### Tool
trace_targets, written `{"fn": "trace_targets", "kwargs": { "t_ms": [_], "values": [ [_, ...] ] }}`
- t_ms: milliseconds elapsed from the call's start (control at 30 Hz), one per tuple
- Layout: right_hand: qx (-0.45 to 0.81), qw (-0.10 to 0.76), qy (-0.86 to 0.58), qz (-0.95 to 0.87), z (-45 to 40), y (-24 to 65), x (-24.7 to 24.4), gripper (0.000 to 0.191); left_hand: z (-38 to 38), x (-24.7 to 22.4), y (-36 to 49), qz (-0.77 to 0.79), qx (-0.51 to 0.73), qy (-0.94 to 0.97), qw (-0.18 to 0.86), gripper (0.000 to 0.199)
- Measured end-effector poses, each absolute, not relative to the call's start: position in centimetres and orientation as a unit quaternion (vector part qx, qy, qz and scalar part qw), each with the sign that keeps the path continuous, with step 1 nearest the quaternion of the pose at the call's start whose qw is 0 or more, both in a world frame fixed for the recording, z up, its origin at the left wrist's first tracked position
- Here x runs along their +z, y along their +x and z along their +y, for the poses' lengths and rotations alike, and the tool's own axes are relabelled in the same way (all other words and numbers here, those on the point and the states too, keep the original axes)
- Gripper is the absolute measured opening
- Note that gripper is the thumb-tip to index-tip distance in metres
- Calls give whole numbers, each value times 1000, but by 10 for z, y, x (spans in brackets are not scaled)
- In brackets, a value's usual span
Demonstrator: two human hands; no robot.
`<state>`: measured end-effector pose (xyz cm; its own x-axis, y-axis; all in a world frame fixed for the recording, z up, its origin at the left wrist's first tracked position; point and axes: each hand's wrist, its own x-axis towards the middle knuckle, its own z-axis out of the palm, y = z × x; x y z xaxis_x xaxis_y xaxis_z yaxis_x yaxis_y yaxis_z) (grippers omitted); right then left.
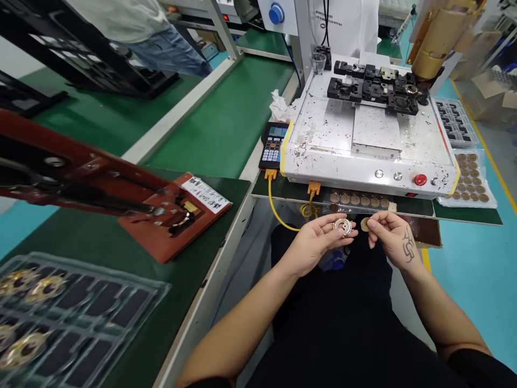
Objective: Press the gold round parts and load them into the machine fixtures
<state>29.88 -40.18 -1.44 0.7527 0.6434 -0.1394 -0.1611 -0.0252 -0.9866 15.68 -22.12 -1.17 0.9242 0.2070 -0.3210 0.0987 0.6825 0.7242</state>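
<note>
Between the fingers and thumb of my left hand [313,242] is a round metal watch case [342,227], gold-rimmed with a pale ring face. My right hand [385,234], just to its right, pinches a flat tan disc [365,224] by its edge. A small gap separates the disc from the watch case. Both hands are over my lap, in front of the bench edge. Close beyond them, a strip of similar tan discs [355,200] lies under the front of the white machine [323,126].
Black fixtures [371,89] sit on the machine, with a red button [419,179] at its front. A keypad controller [272,145] stands left of it. A red-brown lever press [173,215] and a clear tray [109,302] with gold cases occupy the left bench. More discs [470,178] lie right.
</note>
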Motion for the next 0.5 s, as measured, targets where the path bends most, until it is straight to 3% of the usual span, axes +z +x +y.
{"fn": "trace_targets", "kwargs": {
  "t_ms": [133, 500],
  "values": [
    [330, 675, -632, -191, -406, 298, -11, 29, -222, -3, 150, 176, 53, 392, 901, 51],
    [404, 653, -610, -193, -415, 291, 3, 32, -229, 3, 141, 145, 68, 434, 887, 55]
  ]
}}
